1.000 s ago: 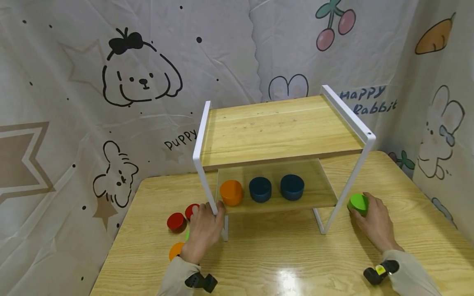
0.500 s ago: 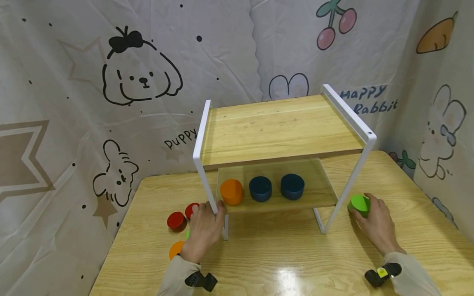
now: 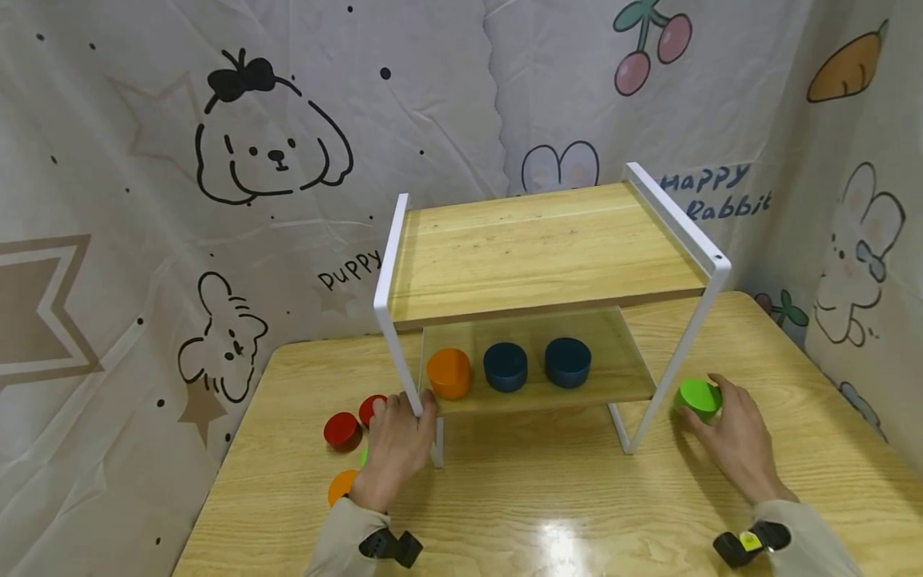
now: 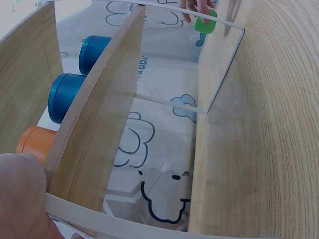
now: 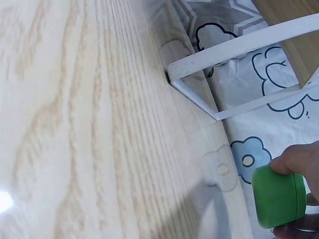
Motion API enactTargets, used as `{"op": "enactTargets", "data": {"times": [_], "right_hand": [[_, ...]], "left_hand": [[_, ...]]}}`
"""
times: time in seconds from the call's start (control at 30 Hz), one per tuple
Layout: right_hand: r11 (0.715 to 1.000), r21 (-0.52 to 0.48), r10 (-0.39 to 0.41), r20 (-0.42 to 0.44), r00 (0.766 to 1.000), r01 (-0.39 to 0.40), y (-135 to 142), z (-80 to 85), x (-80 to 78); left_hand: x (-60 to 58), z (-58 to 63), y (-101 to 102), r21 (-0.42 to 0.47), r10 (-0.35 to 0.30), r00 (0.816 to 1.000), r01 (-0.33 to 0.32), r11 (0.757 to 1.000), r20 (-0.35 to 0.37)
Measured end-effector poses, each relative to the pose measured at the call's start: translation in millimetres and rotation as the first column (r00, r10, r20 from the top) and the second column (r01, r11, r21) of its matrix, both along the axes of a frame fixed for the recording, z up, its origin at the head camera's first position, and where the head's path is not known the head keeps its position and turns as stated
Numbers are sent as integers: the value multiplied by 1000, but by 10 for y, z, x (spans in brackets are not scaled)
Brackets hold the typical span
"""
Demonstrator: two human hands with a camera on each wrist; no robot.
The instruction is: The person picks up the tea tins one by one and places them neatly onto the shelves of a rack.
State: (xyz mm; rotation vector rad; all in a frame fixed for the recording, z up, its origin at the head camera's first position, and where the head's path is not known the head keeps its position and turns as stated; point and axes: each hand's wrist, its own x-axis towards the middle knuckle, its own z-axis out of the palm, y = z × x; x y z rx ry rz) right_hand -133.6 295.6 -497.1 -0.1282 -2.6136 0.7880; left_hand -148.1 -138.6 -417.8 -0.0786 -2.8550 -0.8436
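Observation:
A two-tier wooden shelf (image 3: pixel 548 248) with a white frame stands in the middle of the table. My left hand (image 3: pixel 395 450) holds its left front leg near the lower board; its thumb (image 4: pixel 22 186) shows large in the left wrist view. On the lower board sit an orange round container (image 3: pixel 449 373) and two dark blue ones, the middle one (image 3: pixel 505 367) and the right one (image 3: pixel 568 362). Right of the shelf, my right hand (image 3: pixel 741 445) pinches a green round container (image 5: pixel 275 196) between thumb and fingers. Whether it touches the table is unclear.
Left of the shelf lie two red round containers, one (image 3: pixel 342 432) in full sight and one (image 3: pixel 371 407) partly behind my left hand. An orange container (image 3: pixel 340 486) and a sliver of green are also partly covered there. Printed cloth (image 3: pixel 303 264) hangs behind the table (image 3: pixel 541 489).
My right wrist has shifted slightly to the right and closer to me, while the green container stays nearly in place. My left hand keeps its hold on the shelf leg.

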Motion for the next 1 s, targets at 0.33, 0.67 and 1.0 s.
{"op": "enactTargets", "data": {"times": [0.33, 0.67, 1.0], "right_hand": [[1000, 21, 6, -15, 1000, -5, -19, 90, 89], [999, 45, 18, -53, 998, -15, -76, 230, 208], [997, 64, 46, -114, 992, -39, -151, 361, 331]], "left_hand": [[-11, -12, -1, -3, -4, 1000, 4, 1000, -3], [-3, 6, -4, 2, -8, 1000, 8, 1000, -1], [-9, 6, 1, 7, 2, 1000, -2, 1000, 10]]}}
